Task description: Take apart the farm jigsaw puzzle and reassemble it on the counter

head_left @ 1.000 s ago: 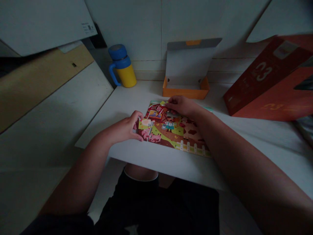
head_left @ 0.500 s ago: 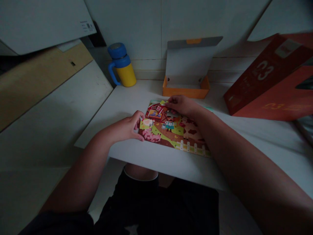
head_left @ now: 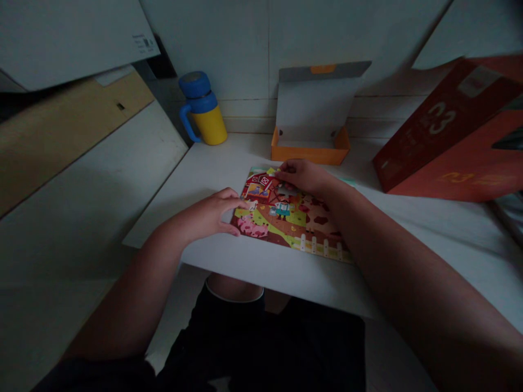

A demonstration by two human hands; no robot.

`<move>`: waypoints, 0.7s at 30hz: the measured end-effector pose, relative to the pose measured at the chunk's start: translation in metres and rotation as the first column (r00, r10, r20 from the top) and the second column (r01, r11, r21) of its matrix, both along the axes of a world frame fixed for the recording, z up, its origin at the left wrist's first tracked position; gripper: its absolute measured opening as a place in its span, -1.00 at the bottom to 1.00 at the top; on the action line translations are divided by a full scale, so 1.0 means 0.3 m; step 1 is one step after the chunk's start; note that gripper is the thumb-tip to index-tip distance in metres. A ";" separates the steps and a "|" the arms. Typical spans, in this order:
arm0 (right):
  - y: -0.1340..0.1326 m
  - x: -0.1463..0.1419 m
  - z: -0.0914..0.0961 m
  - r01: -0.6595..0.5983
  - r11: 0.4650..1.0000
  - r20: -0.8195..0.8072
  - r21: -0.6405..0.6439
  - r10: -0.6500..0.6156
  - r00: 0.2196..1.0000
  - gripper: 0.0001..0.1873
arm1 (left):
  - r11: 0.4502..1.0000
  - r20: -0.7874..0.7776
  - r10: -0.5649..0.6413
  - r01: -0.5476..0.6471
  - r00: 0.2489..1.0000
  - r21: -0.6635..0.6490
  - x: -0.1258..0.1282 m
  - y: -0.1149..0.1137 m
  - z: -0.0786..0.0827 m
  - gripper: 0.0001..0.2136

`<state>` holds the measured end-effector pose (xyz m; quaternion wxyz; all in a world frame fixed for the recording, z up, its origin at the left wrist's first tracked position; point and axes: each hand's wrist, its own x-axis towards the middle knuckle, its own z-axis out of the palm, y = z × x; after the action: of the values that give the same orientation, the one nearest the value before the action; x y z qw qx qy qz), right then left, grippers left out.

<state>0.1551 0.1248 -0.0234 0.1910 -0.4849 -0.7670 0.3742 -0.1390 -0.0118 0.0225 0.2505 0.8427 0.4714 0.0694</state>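
A farm jigsaw puzzle (head_left: 281, 228) lies on the white table, showing a red barn, a pink pig, a farmer, a cow and a white fence. My left hand (head_left: 214, 213) is at its left edge, index finger touching the pieces above the pig and thumb apart by the lower left corner. Nothing is gripped in it. Over the puzzle's top edge, my right hand (head_left: 298, 173) has its fingers bent and pinched at a yellow-green puzzle piece (head_left: 270, 171) beside the barn roof. A pale gap shows just below these fingers. My right forearm hides the puzzle's right side.
An open orange box (head_left: 310, 156) stands behind the puzzle, its lid raised against the wall. A blue and yellow mug (head_left: 209, 117) is at the back left. A large red box (head_left: 441, 141) stands on the right, and cardboard boxes (head_left: 77, 130) lean at the left.
The white-bird piece, tilted in my left hand before, now lies flat at the puzzle's left edge. My left fingers have spread and let it go. My right hand has hardly moved.
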 end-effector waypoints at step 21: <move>0.009 -0.002 -0.011 -0.004 1.000 -0.028 -0.021 0.003 1.000 -0.64 | 0.976 -0.086 -0.079 0.094 0.993 0.195 0.026 0.024 -0.014 -0.71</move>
<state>0.1545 0.1274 -0.0268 0.1959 -0.4803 -0.7611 0.3895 -0.1313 -0.0045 0.0183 0.1493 0.8853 0.4344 0.0726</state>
